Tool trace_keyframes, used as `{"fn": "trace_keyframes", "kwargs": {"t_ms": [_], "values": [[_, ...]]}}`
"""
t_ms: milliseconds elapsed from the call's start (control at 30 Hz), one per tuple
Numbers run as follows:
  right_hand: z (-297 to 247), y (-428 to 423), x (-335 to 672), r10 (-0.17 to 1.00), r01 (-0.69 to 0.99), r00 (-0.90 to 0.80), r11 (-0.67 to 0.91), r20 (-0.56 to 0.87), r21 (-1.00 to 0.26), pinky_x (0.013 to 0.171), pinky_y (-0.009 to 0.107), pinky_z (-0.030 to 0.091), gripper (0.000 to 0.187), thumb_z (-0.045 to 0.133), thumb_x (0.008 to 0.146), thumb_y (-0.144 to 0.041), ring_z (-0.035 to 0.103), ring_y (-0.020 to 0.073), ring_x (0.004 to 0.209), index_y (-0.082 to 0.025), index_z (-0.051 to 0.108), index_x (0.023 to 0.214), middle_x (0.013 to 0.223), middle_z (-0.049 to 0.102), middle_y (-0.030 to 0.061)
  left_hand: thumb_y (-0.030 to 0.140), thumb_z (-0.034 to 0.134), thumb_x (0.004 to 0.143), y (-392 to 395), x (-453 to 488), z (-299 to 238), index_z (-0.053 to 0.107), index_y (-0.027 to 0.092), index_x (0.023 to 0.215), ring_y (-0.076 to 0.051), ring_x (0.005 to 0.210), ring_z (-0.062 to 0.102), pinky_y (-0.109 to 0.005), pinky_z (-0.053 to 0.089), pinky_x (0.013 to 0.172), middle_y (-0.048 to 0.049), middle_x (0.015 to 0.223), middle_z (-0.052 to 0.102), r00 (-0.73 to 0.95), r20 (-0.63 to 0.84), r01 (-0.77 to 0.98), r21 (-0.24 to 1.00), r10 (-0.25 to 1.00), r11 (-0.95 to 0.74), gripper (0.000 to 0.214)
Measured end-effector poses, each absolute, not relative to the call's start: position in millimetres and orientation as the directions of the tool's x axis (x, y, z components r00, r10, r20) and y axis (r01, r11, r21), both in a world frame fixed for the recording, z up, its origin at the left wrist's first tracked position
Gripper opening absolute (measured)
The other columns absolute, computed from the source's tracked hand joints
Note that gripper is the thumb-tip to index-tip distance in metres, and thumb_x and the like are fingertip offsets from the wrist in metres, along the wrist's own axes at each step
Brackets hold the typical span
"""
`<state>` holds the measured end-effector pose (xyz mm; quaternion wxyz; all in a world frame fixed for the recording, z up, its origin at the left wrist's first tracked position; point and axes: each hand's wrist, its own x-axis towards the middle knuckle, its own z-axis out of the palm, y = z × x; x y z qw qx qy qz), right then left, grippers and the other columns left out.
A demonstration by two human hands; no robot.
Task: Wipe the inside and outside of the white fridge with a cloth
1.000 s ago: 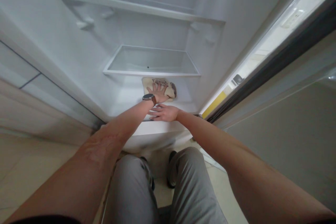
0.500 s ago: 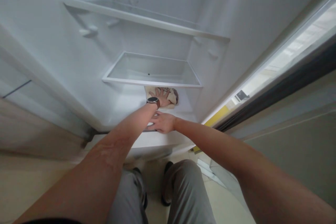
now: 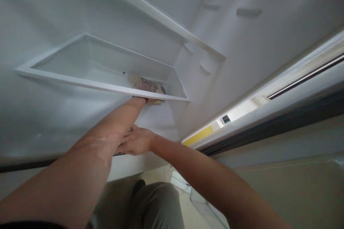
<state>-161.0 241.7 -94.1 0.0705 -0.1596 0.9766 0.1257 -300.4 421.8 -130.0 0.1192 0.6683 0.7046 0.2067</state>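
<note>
My left arm reaches deep into an open white fridge, below a glass shelf (image 3: 80, 84). My left hand (image 3: 140, 99) is mostly hidden behind the shelf's front rim, at a beige patterned cloth (image 3: 147, 84) that shows blurred through the glass. Its fingers cannot be made out. My right hand (image 3: 137, 141) lies flat on the fridge's lower front ledge, fingers stretched out, holding nothing, partly covered by my left forearm.
A second shelf (image 3: 150, 10) runs higher up inside the fridge. The fridge's side wall and open door edge with a yellow sticker (image 3: 197, 136) stand to the right. My knees in grey trousers (image 3: 150, 204) are below, over a pale tiled floor.
The view has dropped lower and tilted, so the glass shelf now covers my left hand and the cloth. My left hand has pushed farther back; my right hand stays on the ledge.
</note>
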Motion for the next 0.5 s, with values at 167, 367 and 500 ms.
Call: {"fn": "trace_keyframes", "kwargs": {"t_ms": [167,367,500], "values": [[-93.9,242.7,-161.5,-0.276,-0.325,-0.932,0.924,-0.235,0.201,0.123,0.049,0.028,0.047,0.043,0.106,-0.026,0.037,0.0201,0.155,-0.045,0.057,0.147,0.165,0.045,-0.0040,0.071,0.065,0.076,431.6,-297.9,-136.0,0.045,0.036,0.162,-0.053,0.159,-0.004,-0.080,-0.004,0.121,-0.0102,0.175,0.020,-0.180,0.092,0.896,0.425,0.979,0.125,0.095],[-111.6,247.7,-159.8,-0.294,-0.306,-0.952,0.930,-0.085,0.202,0.121,0.043,0.032,0.040,0.047,0.106,-0.029,0.047,0.0198,0.147,-0.040,0.063,0.140,0.157,0.056,-0.0007,0.064,0.064,0.078,390.4,-280.9,-116.0,0.053,0.035,0.157,-0.049,0.161,0.002,-0.068,0.003,0.129,-0.0040,0.171,0.033,-0.022,0.127,0.902,0.431,0.992,-0.035,0.084],[-121.1,250.5,-161.4,-0.284,-0.292,-0.956,0.939,-0.071,0.179,0.117,0.040,0.039,0.034,0.052,0.105,-0.034,0.056,0.0221,0.138,-0.031,0.069,0.134,0.142,0.067,0.0058,0.056,0.052,0.088,364.4,-266.6,-107.1,0.043,0.033,0.163,-0.044,0.159,0.019,-0.067,0.008,0.128,-0.0067,0.172,0.032,-0.013,0.057,0.925,0.379,0.998,-0.010,0.079]]}}
